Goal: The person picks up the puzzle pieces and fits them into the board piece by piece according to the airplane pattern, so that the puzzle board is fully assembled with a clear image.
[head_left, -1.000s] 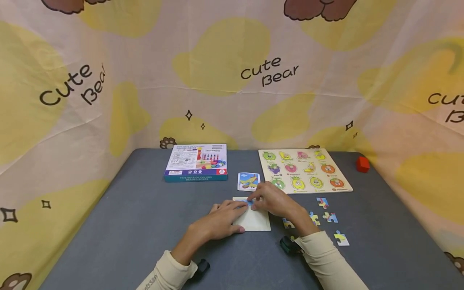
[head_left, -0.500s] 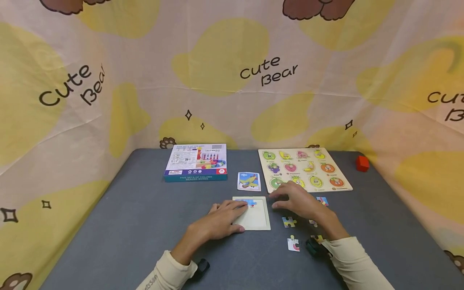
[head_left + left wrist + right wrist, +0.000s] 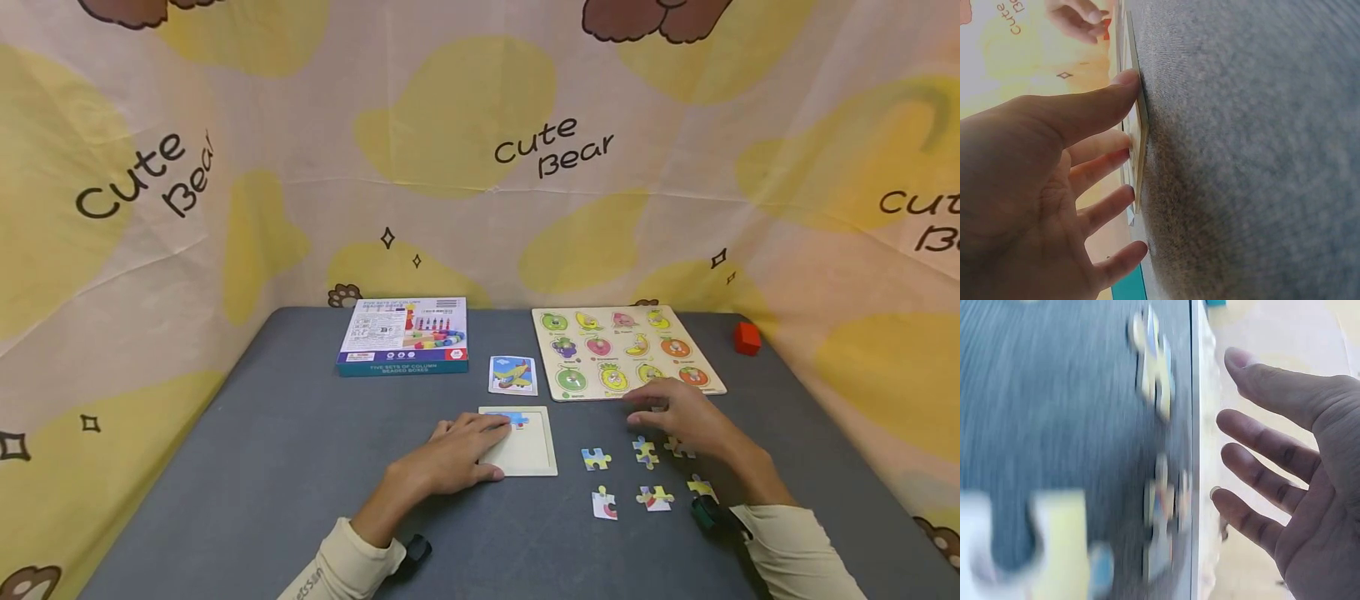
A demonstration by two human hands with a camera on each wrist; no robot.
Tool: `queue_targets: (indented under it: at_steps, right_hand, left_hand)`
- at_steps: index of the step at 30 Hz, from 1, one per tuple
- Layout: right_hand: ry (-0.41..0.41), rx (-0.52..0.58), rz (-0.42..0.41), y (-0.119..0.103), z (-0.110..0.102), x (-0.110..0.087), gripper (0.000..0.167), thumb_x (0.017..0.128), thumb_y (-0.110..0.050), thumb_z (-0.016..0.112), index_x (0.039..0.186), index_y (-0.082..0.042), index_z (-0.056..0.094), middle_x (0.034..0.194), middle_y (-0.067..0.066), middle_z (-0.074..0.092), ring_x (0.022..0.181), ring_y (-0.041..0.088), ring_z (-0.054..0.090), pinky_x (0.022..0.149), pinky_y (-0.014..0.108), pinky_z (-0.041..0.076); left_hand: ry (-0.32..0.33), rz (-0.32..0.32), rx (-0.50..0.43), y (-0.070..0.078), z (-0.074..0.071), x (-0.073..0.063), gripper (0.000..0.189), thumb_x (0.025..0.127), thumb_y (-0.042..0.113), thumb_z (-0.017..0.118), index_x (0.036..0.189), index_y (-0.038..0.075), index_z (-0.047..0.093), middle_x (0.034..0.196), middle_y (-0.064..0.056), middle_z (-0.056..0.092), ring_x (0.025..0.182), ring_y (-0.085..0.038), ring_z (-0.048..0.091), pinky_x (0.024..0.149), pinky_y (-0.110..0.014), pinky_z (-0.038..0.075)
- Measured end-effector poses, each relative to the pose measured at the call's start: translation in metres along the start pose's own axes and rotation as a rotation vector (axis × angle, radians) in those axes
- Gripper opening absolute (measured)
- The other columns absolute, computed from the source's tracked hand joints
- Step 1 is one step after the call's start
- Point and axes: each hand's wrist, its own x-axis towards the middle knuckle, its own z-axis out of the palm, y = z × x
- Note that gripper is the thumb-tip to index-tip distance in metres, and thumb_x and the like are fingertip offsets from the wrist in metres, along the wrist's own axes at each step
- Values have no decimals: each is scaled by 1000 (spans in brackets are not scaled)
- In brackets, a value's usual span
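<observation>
My left hand rests on the left side of a cream puzzle tray. In the left wrist view its thumb sits at the tray's edge and the fingers are spread. Blue jigsaw pieces lie along the tray's top edge, partly covered by my fingertips. My right hand is over loose jigsaw pieces to the right of the tray, holding nothing. In the right wrist view its fingers are apart, beside blurred puzzle pieces. Another piece is partly hidden under that hand.
Behind the tray lies a picture card with a yellow plane. A fruit board is at the back right, a bead-set box at the back left. A red block stands near the right table edge. Printed cloth hangs behind.
My right hand has left the tray and moved right, over the loose pieces, uncovering blue pieces at the tray's top. The left hand has stayed on the tray.
</observation>
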Motion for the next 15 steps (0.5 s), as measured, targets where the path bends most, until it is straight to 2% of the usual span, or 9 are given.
queue_targets:
  at_steps: [4, 9, 12, 15]
  right_hand:
    - [14, -14, 21, 15, -6, -7, 38, 91, -24, 85, 122, -3, 77, 109, 5, 74, 93, 16, 64, 79, 30, 52]
    - [27, -31, 55, 31, -10, -16, 37, 91, -24, 86, 121, -5, 78, 100, 2, 71, 83, 9, 58, 71, 26, 48]
    - [39, -30, 44, 37, -12, -19, 35, 90, -22, 86, 120, -5, 79, 99, -1, 72, 81, 4, 57, 72, 25, 47]
    - [46, -62, 41, 41, -13, -22, 35, 89, -21, 87, 120, -6, 80, 99, -1, 73, 83, 5, 58, 75, 27, 48]
  left_hand:
    - [0, 2, -1, 0, -1, -1, 66, 104, 35, 69, 161, 13, 46, 169, -2, 40, 151, -30, 38, 111, -58, 35]
    - [0, 4, -2, 1, -1, -1, 66, 104, 34, 70, 161, 13, 46, 168, -3, 41, 150, -31, 38, 111, -59, 35]
    - [2, 5, 5, 1, -1, -1, 66, 104, 35, 70, 161, 13, 47, 168, -2, 41, 150, -30, 39, 110, -59, 35]
    - [2, 2, 11, 1, -1, -1, 66, 104, 35, 69, 161, 13, 46, 168, -2, 41, 150, -30, 39, 110, -59, 35]
